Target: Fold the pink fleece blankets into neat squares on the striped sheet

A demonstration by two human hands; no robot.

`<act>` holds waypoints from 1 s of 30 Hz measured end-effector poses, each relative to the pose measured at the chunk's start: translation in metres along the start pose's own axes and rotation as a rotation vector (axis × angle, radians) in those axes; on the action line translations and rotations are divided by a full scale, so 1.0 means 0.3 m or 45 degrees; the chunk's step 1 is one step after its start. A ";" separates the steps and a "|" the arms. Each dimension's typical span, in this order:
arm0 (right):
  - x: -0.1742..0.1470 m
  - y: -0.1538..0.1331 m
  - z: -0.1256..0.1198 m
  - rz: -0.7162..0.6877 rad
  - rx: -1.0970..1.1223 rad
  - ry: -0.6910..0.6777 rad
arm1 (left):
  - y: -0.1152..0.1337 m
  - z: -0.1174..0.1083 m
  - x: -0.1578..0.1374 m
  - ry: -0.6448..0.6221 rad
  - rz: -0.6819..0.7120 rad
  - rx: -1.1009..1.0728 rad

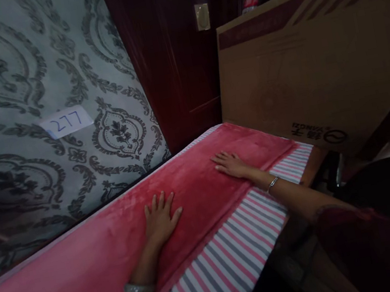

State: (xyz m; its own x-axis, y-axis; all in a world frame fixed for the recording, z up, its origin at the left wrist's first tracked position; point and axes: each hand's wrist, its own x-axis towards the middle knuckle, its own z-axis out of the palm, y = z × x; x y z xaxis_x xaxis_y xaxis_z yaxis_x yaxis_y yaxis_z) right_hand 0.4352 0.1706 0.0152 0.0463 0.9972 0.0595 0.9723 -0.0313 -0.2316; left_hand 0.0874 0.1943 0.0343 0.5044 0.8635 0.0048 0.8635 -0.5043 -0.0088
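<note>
The left hand (pixel 161 221) and the right hand (pixel 231 164) rested open, flat on the red plush cloth (pixel 197 191), beside the striped sheet's (pixel 216 268) far edge; even, light pressure probably suited it.

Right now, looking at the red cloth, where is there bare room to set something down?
The red cloth is bare between the left hand and patterned wall, between the hands, and between the right hand and cardboard box. It is crowded under both palms and where the right forearm crosses the striped cloth.
</note>
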 end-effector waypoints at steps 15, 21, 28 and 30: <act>-0.102 -0.331 0.119 -0.317 0.041 -0.009 | -0.009 0.020 -0.005 0.029 0.011 -0.017; -0.125 -0.374 0.072 -0.660 0.143 -0.072 | -0.022 0.002 0.002 -0.062 -0.017 -0.112; 0.008 -0.128 0.022 0.088 0.004 0.117 | 0.179 -0.063 0.062 0.032 0.122 -0.154; 0.010 -0.103 0.064 0.080 -0.074 0.140 | 0.272 -0.046 0.084 -0.041 0.225 -0.197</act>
State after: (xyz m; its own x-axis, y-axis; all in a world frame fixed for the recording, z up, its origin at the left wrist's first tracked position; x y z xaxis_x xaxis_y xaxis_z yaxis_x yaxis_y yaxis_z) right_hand 0.4007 0.1757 0.0039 0.1294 0.9796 0.1537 0.9782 -0.1007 -0.1817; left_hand 0.1707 0.1747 0.0475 0.6495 0.7602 -0.0154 0.7536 -0.6408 0.1468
